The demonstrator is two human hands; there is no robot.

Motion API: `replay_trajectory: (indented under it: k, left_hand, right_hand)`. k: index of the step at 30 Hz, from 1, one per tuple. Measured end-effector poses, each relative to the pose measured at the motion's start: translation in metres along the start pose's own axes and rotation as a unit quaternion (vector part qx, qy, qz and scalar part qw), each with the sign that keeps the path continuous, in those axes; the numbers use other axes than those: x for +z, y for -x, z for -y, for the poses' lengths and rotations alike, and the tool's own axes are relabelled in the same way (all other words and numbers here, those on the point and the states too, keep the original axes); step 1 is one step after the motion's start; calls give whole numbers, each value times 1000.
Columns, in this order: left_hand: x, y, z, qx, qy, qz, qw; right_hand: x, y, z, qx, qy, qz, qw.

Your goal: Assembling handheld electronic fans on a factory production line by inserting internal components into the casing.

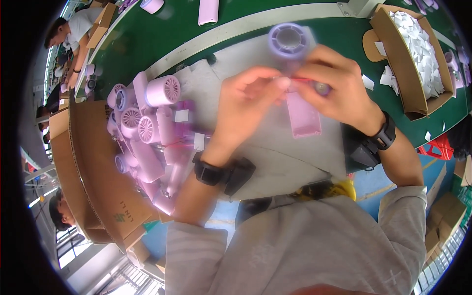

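Both hands, left hand (248, 93) and right hand (339, 86), pinch a lilac hair dryer (295, 73) above the tabletop (275, 157), apparently fitting its red wire (300, 80). Next likely calls for steady tucking. More dryers (147, 123) lie left.

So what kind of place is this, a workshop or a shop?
Most likely a factory assembly line. A cardboard box holds many identical lilac hair-dryer shells, another box is filled with white paper slips, and other workers sit along the long green bench.
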State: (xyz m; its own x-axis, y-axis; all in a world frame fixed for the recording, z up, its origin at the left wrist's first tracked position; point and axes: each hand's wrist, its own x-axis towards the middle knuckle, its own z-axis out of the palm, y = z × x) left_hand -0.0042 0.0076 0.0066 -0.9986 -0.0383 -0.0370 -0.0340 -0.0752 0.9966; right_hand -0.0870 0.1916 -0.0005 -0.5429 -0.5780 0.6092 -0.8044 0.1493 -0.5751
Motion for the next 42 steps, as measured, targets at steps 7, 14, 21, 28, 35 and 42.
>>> replay_trajectory:
  k: [7,14,21,28,35,42]
  left_hand:
    - [-1,-1,1,-33,28,-20,999]
    - [0,0,0,-61,38,-29,997]
    - [-4,-2,1,-56,36,-23,997]
    - [-8,-3,-2,-41,5,23,999]
    - [-11,-4,1,-43,-5,43,998]
    - [-10,-2,-8,-48,-3,46,998]
  right_hand:
    - [-2,1,0,-13,0,33,999]
    - [0,4,0,-22,35,46,998]
    - [2,2,0,24,-23,46,998]
    - [-4,-1,0,83,-95,83,989]
    - [-6,-3,0,110,-132,108,979]
    - [-6,-3,-3,93,-132,103,981]
